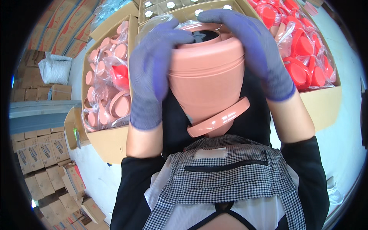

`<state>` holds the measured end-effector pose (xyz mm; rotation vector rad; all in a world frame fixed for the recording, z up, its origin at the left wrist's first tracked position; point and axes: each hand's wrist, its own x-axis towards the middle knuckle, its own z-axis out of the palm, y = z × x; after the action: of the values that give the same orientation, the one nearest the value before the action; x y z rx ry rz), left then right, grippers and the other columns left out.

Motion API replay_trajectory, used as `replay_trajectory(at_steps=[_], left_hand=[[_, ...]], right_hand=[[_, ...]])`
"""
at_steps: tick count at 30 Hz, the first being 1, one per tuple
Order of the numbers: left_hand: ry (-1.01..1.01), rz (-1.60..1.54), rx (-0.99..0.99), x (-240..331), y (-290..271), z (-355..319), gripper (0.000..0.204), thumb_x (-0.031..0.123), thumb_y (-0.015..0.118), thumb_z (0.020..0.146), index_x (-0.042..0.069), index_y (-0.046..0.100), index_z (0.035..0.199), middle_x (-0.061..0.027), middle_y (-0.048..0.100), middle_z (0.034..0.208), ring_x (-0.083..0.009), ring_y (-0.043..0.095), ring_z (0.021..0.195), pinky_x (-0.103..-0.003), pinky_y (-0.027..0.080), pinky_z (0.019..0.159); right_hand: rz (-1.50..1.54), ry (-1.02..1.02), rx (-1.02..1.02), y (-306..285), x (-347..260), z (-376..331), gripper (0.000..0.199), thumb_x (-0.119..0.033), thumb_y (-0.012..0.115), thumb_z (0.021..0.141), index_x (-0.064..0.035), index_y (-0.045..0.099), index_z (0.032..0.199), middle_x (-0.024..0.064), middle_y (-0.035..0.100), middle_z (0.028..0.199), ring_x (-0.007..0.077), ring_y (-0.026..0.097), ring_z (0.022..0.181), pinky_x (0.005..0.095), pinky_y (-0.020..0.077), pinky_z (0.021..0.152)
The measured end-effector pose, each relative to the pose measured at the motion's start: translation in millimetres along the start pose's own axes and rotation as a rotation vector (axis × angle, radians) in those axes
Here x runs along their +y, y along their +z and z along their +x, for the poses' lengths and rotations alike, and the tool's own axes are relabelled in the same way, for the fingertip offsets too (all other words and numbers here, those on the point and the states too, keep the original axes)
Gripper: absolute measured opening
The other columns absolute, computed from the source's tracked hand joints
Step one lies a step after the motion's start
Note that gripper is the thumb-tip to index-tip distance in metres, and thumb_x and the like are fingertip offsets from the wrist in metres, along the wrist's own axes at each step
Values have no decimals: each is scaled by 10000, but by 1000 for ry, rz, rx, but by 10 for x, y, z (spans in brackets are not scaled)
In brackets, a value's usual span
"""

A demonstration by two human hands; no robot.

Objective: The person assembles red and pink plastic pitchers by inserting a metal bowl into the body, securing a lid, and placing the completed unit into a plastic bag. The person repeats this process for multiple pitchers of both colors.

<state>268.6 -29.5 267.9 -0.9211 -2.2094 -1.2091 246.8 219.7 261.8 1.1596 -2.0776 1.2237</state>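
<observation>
Cardboard box w/ pink lids (100, 142) sits at left, box of red lids (326, 100) at right, both behind the hands. Centre, close to the chest: pink plastic jug (207, 80), upright, a pink ring lid (219, 119) tilted round its lower end. Left hand (150, 73), purple glove, fingers curled over jug's top left rim, gripping. Right hand (256, 50) likewise, fingers wrapped across top right edge. Jug is between both palms, clear plastic bag (163, 21) bunched at its mouth under the fingertips.

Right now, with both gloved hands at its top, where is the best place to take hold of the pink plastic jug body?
Probably the broad upper wall of the pink plastic jug body, from both sides, as the left hand and right hand do: it tapers downward.
</observation>
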Motion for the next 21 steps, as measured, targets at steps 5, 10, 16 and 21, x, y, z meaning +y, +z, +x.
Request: replay_trajectory(at_steps=[5, 10, 16, 21], left_hand=[[157, 463, -40, 816, 363, 148, 521, 468, 676, 932, -9, 717, 1136, -147, 743, 994, -342, 696, 1048, -467, 516, 972], [128, 800, -2, 927, 851, 369, 561, 472, 759, 843, 7, 707, 1153, -151, 725, 956, -365, 699, 924, -431, 541, 894], [30, 252, -276, 854, 82, 473, 488, 327, 715, 925, -8, 704, 1279, -188, 747, 1191, -340, 712, 1134, -396, 534, 1005], [-301, -340, -35, 343, -142, 268, 551, 441, 692, 841, 31, 739, 1207, -162, 730, 1248, -385, 650, 1212, -443, 497, 1037]], right_hand=[[747, 209, -283, 150, 739, 128, 381, -136, 584, 1010, -29, 668, 1366, 128, 707, 1323, 231, 665, 1227, 373, 510, 1082], [340, 134, -384, 343, 1042, 268, 406, -176, 574, 1026, -34, 636, 1401, 146, 678, 1364, 238, 656, 1249, 374, 512, 1090], [468, 214, -190, 62, 606, 386, 438, -248, 585, 1037, -46, 620, 1424, 161, 647, 1416, 283, 629, 1299, 398, 487, 1120], [17, -96, -59, -143, -160, -6, 440, -297, 557, 1024, -40, 683, 1358, 155, 658, 1401, 307, 616, 1315, 405, 445, 1152]])
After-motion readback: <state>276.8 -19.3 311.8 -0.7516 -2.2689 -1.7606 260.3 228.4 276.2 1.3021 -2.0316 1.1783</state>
